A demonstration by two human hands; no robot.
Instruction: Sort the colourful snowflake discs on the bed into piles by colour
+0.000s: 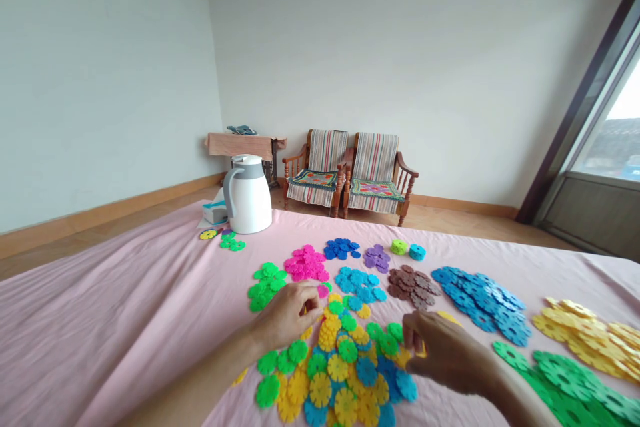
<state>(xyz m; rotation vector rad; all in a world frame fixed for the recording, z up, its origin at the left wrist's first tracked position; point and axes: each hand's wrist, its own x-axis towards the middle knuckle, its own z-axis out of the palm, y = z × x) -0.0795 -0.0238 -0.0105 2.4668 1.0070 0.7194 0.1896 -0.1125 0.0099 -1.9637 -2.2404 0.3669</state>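
A mixed heap of flower-shaped plastic discs [338,367], in yellow, green and blue, lies on the pink cloth between my hands. My left hand [290,312] is over the heap's left upper side, fingers curled in; whatever they hold is hidden. Just past its fingertips are a pink disc [323,291] and part of a green one. At the heap's right edge, my right hand [440,350] is closed, with a bit of yellow disc [423,349] showing between thumb and fingers. Another yellow piece [449,318] peeks out behind that hand.
Sorted piles surround the heap: green [266,285], pink [307,263], dark blue [341,248], light blue [359,283], purple [377,257], brown [413,285], large blue [480,300], yellow [575,330] and green [570,377]. A white jug [251,200] stands back left. Two wooden chairs [376,173] are beyond.
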